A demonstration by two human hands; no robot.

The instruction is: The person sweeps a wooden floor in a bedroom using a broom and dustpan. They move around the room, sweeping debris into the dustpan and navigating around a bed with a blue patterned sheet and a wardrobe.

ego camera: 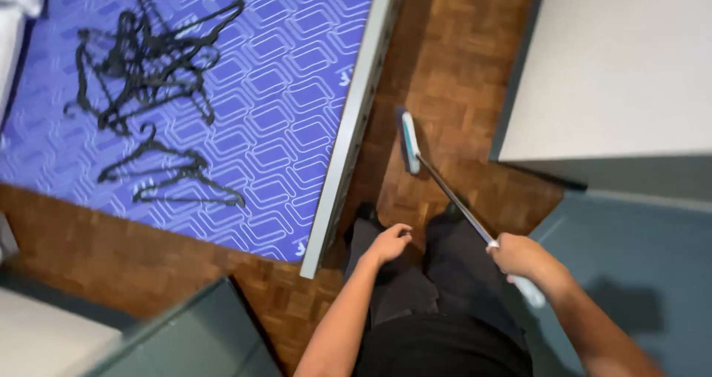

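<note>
Right hand (519,256) closed around upper end of long silver metal broom handle (452,199). Left hand (389,242) loosely curled, fingers bent, holding nothing, just beside handle, over dark trousers (415,288). Handle slants down to narrow teal-and-white broom head (408,141), resting on brown parquet floor (445,58), just right of blue patterned mattress (282,88) edge. Small pale label marks at mattress border, unreadable. Black plastic hangers (148,58) piled on mattress, well apart from broom. Pale cabinet top (615,65) right of broom.
</note>
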